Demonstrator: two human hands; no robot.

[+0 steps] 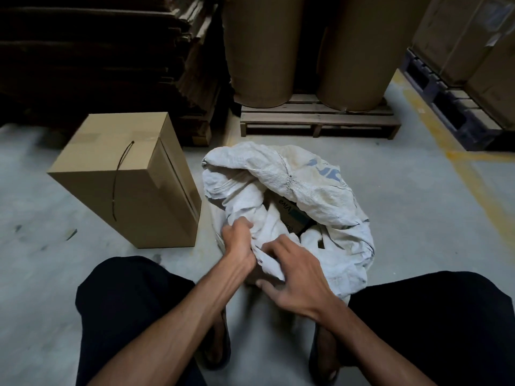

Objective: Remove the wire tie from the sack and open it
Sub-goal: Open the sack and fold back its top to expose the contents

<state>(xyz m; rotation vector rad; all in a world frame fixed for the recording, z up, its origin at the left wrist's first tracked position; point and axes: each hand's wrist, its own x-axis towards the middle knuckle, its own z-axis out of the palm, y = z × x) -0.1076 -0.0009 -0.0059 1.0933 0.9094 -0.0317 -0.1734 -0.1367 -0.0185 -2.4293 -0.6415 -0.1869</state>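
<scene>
White woven sack [312, 190] sits at the centre of the frame, its mouth gaping; inside, a carton [292, 215] shows only one printed corner. Left hand [239, 240] is fisted tight on the near rim fabric. Right hand [295, 277] lies half-curled over the same fold, its fingertips buried in cloth, so its hold cannot be told. At left, a dark wire tie [118, 176] rests on a cardboard box [125, 179].

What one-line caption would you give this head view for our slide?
Both hands, left hand and right hand, gather the near rim of the opened white sack; a wire tie lies on the cardboard box.
</scene>
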